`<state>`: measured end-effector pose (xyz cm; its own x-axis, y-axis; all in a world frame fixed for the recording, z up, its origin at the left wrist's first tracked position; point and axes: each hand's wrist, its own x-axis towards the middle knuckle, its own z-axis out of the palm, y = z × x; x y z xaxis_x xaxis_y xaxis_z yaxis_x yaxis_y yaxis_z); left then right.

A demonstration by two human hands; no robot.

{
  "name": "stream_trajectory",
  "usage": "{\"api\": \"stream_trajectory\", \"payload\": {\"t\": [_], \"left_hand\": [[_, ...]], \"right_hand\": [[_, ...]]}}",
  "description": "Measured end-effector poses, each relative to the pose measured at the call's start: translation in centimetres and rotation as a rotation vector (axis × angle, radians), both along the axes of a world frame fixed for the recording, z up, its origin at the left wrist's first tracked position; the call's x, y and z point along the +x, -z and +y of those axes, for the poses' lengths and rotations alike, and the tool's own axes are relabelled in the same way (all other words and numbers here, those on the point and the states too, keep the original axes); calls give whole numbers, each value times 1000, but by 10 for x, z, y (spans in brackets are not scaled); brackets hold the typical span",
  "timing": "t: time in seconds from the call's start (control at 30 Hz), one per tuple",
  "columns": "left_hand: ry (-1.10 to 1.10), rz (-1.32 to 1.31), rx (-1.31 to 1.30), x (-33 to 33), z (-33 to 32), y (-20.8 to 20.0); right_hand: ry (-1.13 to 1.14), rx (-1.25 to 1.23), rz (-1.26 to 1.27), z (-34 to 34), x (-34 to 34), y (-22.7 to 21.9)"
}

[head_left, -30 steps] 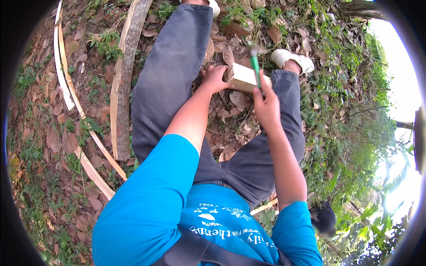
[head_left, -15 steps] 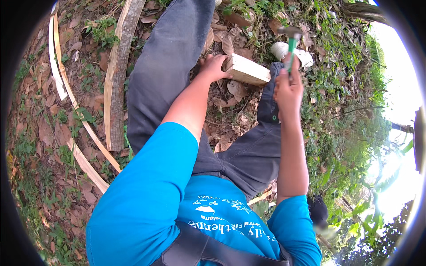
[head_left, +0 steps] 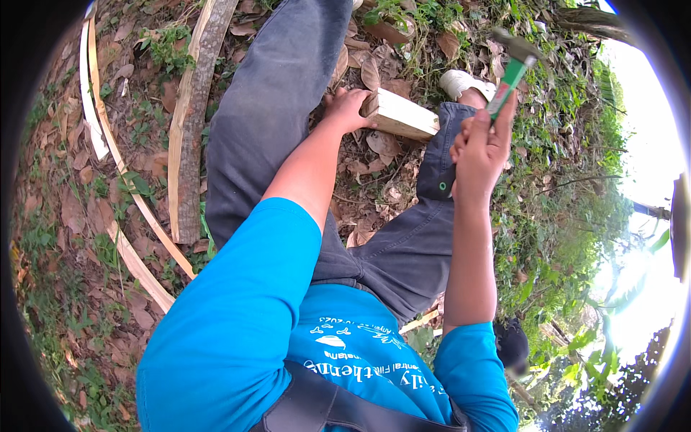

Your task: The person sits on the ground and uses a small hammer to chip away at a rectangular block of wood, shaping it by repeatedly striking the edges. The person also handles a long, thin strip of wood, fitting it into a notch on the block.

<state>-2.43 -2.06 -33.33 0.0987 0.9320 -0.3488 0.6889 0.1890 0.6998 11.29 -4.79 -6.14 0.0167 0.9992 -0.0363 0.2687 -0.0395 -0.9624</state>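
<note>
A pale squared wooden block (head_left: 407,115) lies between my legs, its far end close to my right trouser leg. My left hand (head_left: 348,109) grips the block's left end, with the thumb along the near edge and some fingers hidden behind it. In my right hand (head_left: 481,150) is a hammer (head_left: 512,75) with a green handle and a grey metal head. It is raised to the right of the block and touches nothing but my hand. The fingers are wrapped round the lower handle.
A split log with bark (head_left: 191,144) lies left of my left leg (head_left: 270,101). Beyond it are long pale wood strips (head_left: 119,165) on leafy ground. A white shoe (head_left: 461,83) is on my right foot. Green plants (head_left: 561,144) grow at the right.
The hammer and my right hand have moved right, and the hammer head now tilts to the right. My left hand and the block stay in place.
</note>
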Motion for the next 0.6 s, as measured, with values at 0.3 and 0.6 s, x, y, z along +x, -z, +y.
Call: {"api": "stream_trajectory", "payload": {"t": [0.3, 0.6], "left_hand": [[27, 9, 65, 19, 0, 8], [36, 37, 35, 11, 4, 0]], "right_hand": [[-256, -321, -578, -21, 80, 113], [-40, 113, -451, -19, 30, 91]]}}
